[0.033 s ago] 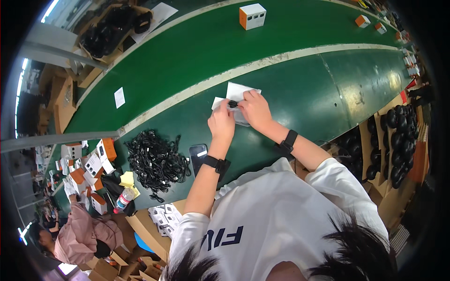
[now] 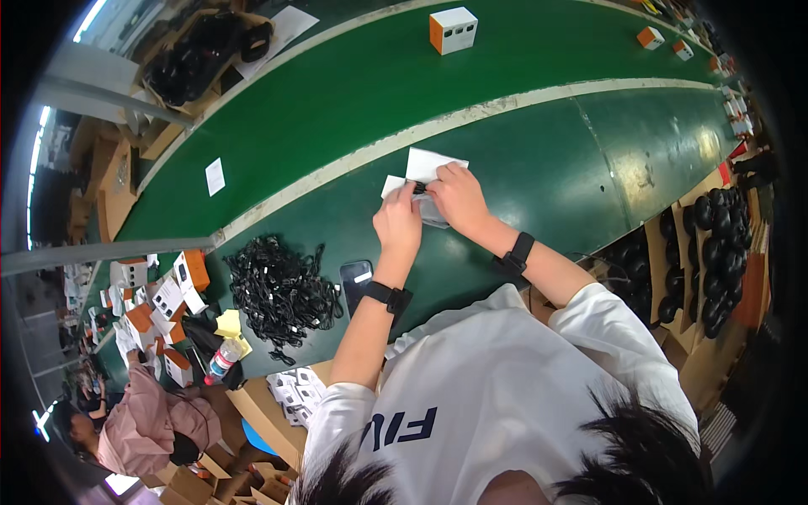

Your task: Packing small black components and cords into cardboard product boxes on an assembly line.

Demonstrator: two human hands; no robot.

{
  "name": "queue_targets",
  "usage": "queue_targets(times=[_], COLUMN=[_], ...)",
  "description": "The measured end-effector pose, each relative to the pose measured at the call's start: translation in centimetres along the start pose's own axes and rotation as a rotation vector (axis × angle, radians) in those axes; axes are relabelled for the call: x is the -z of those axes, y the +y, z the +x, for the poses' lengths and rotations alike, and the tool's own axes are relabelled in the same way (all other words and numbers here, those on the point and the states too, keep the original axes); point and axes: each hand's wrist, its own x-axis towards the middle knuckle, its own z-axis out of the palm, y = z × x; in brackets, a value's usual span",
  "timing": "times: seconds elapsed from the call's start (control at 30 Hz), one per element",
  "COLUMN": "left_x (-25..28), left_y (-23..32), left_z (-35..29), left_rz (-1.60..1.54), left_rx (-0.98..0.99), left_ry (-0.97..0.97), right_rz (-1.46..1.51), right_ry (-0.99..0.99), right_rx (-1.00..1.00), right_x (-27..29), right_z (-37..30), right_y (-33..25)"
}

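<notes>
Between my hands on the green bench is a small white box (image 2: 427, 162) with flaps standing up; its lower part looks greyish and is partly covered by my fingers. A bundled black cable (image 2: 419, 188) shows at its opening. My left hand (image 2: 397, 223) pinches the cable from the left, fingers closed. From the other side my right hand (image 2: 459, 202) grips the box's flap and edge, thumb near the cable. A heap of black cables (image 2: 282, 290) lies to the left of my left forearm, with a dark phone (image 2: 357, 282) beside it.
Beyond the pale ledge runs a green belt (image 2: 320, 101) carrying an orange-and-white box (image 2: 454, 31) and a white sheet (image 2: 215, 176). A bottle (image 2: 222, 362) and opened boxes crowd the left end, near a co-worker in pink (image 2: 147, 421). Black round items (image 2: 715, 252) fill cartons at right.
The black cable shows less between my fingers, as my left fingertips have shifted slightly over it. My right hand has barely moved.
</notes>
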Motion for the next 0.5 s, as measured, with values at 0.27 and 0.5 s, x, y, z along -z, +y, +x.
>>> queue_targets(times=[0.27,0.5], left_x=[0.5,0.9], left_y=[0.3,-0.3], left_z=[-0.4,-0.4], left_rz=[0.385,0.391], left_rx=[-0.358,-0.490], left_ry=[-0.035,-0.048], right_rz=[0.127,0.509], right_ry=[-0.238,-0.092], right_rx=[-0.022,-0.264], right_x=[0.8,3.5], right_z=[-0.4,-2.4], right_y=[0.9,0.3])
